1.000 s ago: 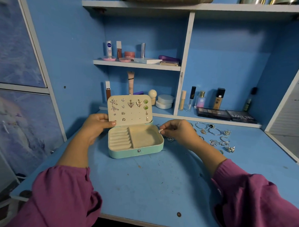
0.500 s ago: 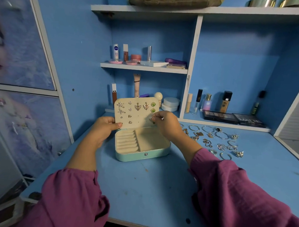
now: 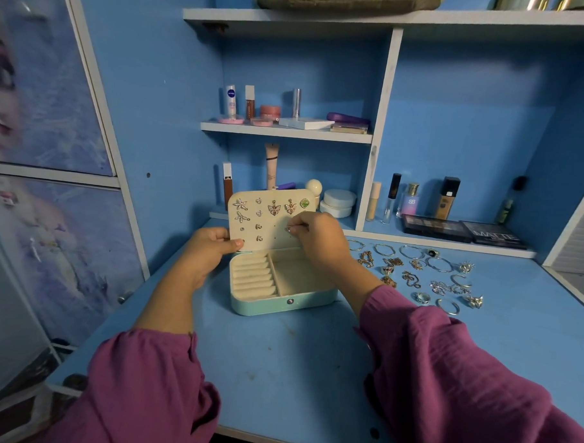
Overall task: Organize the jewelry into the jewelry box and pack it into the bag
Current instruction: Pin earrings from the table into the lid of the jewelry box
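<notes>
Left hand (image 3: 209,251) gripped left edge of cream perforated lid (image 3: 267,220), bracing it upright for pinning. Mint rectangular jewelry box (image 3: 280,303) lay between hands on blue surface (image 3: 294,372), long axis left-right, clasp toward wearer. Right hand (image 3: 320,242) pinched small silver earring (image 3: 288,228) against lid. Loose rings, bangles (image 3: 422,270) waited beyond right hand.

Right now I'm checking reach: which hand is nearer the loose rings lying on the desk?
Right. The right hand is at the open lid of the jewelry box, beside the rings. The left hand grips the lid's far edge.
</notes>
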### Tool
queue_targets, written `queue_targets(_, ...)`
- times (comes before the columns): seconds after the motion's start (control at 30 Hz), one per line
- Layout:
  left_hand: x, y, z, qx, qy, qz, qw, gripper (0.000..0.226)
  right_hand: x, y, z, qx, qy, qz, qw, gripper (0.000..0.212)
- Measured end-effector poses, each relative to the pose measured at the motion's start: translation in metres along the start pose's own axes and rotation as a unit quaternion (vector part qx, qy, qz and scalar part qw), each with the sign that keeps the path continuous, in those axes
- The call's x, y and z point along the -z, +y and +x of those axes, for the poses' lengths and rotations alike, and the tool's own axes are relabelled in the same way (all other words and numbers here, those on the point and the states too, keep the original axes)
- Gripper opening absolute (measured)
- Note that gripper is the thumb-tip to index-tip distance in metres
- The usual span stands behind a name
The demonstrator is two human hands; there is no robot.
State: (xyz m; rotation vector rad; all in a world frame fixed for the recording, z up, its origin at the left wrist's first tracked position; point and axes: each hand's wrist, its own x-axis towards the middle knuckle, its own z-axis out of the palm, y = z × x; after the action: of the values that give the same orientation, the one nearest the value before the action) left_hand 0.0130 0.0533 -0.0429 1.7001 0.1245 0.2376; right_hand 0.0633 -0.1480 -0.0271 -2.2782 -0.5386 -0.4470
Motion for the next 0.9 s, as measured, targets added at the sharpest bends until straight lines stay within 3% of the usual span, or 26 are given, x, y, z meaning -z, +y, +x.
queue_targets(0.7,0.002,-0.002,0.002,0.003,-0.003,0.001,1.000,0.018,-0.004,-0.008,-0.004,-0.024,0.036,-0.019,0.999,0.011)
queue_targets(0.9,0.003,-0.003,0.003,0.000,-0.006,0.003,1.000,0.019,-0.001,-0.013,-0.006,-0.135,0.052,0.039,0.989,0.017)
